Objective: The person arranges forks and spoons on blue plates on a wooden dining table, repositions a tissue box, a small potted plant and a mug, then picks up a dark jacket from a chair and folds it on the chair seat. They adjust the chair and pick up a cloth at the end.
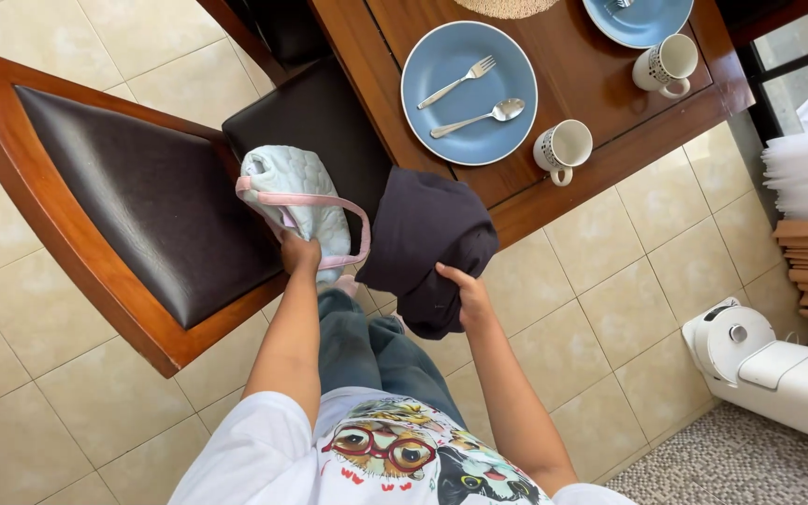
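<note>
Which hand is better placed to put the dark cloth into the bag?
Right, probably. The right hand already grips the dark cloth beside the bag; the left hand is holding the bag.

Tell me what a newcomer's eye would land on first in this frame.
The two hands at centre: the left hand holds a pale quilted bag with pink straps on the dark chair seat, the right hand grips a bundled dark garment. Above, a blue plate carries a fork and spoon.
</note>
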